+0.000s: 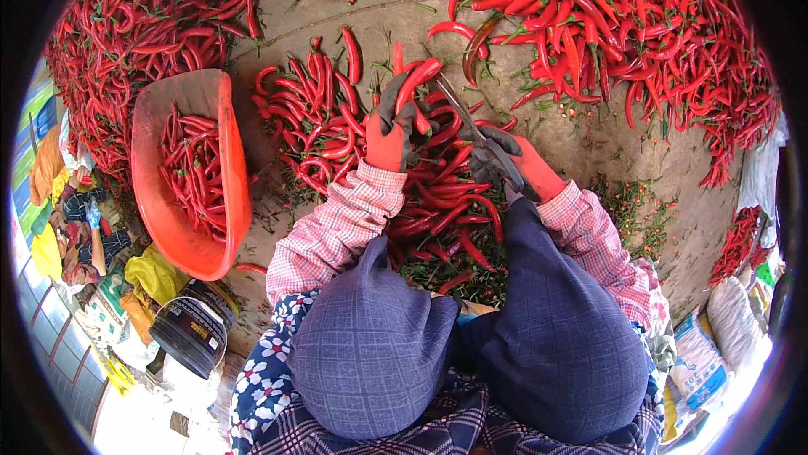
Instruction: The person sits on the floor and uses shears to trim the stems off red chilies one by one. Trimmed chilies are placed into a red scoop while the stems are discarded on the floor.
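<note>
My left hand (pixel 388 130), in a red and dark grey glove, grips a red chili pepper (pixel 418 81) between thumb and fingers. A second pepper shows by the palm, and I cannot tell whether it is held too. In a matching glove, my right hand (pixel 511 161) is closed around the dark handles of a pair of scissors (pixel 464 108). The metal blades point up and left toward the held pepper. Beneath both hands a loose heap of red chilies (pixel 442 202) lies on the floor between my knees, with green stem bits under it.
To the left, an orange-red plastic scoop (pixel 237 202) holds chilies, with a black bucket (pixel 192 329) below it. Large chili piles (pixel 145 25) rise at the upper left and upper right (pixel 663 32). Cut stems (pixel 637 215) litter the concrete floor. Another person (pixel 95 234) sits far left.
</note>
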The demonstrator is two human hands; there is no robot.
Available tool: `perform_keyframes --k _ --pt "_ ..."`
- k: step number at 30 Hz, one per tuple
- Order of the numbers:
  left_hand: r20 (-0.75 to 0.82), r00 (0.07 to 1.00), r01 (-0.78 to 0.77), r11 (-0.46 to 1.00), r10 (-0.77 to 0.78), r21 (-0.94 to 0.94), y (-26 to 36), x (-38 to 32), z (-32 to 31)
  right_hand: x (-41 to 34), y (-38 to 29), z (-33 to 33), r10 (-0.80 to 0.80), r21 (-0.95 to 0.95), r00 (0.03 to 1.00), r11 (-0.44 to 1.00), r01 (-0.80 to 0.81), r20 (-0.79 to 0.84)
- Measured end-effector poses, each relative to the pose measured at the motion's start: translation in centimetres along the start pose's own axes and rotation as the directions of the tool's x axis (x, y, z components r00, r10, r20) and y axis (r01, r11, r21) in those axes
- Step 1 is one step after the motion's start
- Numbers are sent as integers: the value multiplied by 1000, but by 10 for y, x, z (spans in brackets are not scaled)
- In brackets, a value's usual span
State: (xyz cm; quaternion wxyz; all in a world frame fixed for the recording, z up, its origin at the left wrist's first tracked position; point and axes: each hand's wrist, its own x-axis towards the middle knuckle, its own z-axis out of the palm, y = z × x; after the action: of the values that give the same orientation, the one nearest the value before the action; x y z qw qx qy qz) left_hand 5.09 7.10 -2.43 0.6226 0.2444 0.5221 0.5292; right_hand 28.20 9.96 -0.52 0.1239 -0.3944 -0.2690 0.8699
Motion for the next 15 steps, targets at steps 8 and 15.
perform_keyframes --k 8,15 --pt "81 997 0 993 -10 118 -4 -28 -6 2 17 -13 21 104 998 994 -26 56" --pt "4 979 202 976 -203 -83 -4 -39 -19 0 31 -14 22 206 997 978 -35 69"
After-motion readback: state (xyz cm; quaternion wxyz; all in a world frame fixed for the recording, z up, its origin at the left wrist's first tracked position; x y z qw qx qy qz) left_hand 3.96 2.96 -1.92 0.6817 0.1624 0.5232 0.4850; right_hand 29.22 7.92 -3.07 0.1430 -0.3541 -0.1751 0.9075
